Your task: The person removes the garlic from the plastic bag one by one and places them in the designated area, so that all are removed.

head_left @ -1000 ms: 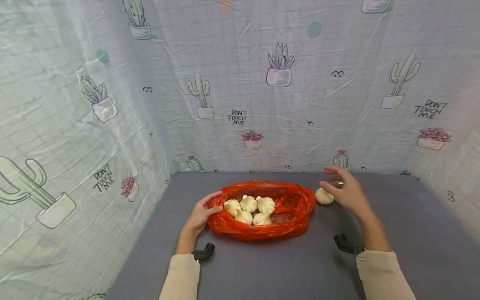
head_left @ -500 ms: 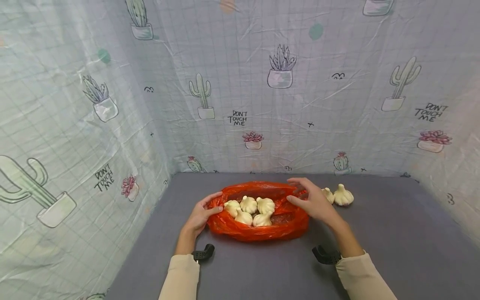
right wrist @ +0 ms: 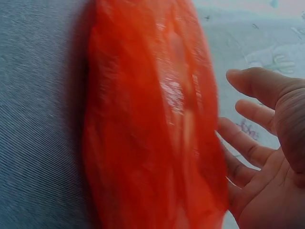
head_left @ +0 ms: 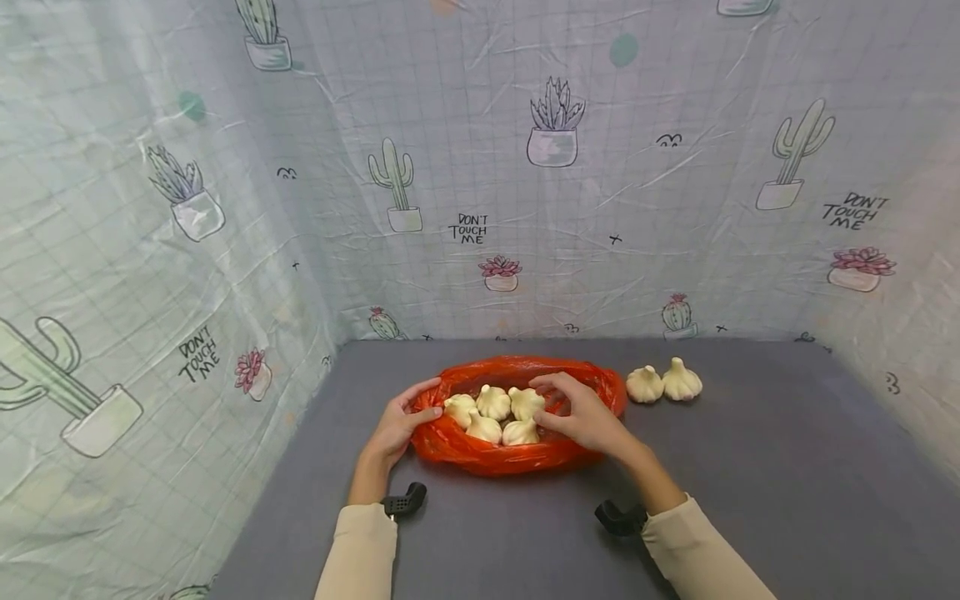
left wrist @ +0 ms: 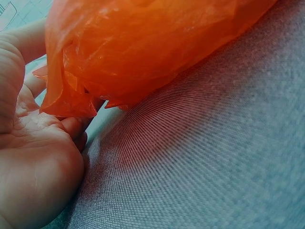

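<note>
A red plastic bag (head_left: 487,462) lies on the table with its mouth spread wide and its rim rolled out. Several garlic bulbs (head_left: 492,402) sit together in its left half. At the left end, my left hand (head_left: 393,429) holds the rim, thumb over the edge and fingers outside; the left wrist view shows the red plastic (left wrist: 143,47) between thumb and fingers. My right hand (head_left: 588,417) reaches over the bag's right side, its fingertips right beside the nearest garlic bulb (head_left: 527,403). In the right wrist view its fingers (right wrist: 248,143) are spread, with nothing between them.
Two more garlic bulbs, one (head_left: 645,384) beside the other (head_left: 682,381), rest on the grey table (head_left: 517,533) just right of the bag. A cactus-print curtain (head_left: 450,183) stands behind the table and along both sides.
My right hand has moved left from the loose bulbs at the right to over the bag, bringing both those bulbs into full view. My left hand keeps its place on the rim.
</note>
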`<state>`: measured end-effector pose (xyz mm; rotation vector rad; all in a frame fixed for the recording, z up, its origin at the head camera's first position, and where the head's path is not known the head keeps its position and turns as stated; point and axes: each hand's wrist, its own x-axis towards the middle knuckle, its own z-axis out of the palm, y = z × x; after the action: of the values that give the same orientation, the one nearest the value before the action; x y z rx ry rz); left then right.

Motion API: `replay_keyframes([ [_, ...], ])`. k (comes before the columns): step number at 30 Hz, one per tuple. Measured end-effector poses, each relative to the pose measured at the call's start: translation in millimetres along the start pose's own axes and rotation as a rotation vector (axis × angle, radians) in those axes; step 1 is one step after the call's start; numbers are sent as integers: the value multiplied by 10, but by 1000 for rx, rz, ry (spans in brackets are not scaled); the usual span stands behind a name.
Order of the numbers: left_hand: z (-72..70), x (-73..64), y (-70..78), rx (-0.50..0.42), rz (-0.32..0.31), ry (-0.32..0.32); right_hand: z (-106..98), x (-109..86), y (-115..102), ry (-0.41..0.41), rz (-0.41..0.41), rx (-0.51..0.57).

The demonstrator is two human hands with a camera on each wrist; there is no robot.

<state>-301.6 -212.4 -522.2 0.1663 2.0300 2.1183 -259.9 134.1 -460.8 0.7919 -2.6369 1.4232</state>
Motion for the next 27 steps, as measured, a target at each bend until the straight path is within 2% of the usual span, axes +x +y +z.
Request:
replay_keyframes([
  [7, -7, -19, 20, 11, 1, -5, 108, 10, 44, -74, 13, -19],
  [11, 4, -15, 10, 14, 0, -6, 142, -4, 72, -99, 33, -42],
  [19, 11, -17, -20, 16, 4, 13, 241, -17, 124, -139, 21, -78],
  [27, 23, 5, -14, 13, 3, 20, 253, -37, 150, -208, 37, -144],
])
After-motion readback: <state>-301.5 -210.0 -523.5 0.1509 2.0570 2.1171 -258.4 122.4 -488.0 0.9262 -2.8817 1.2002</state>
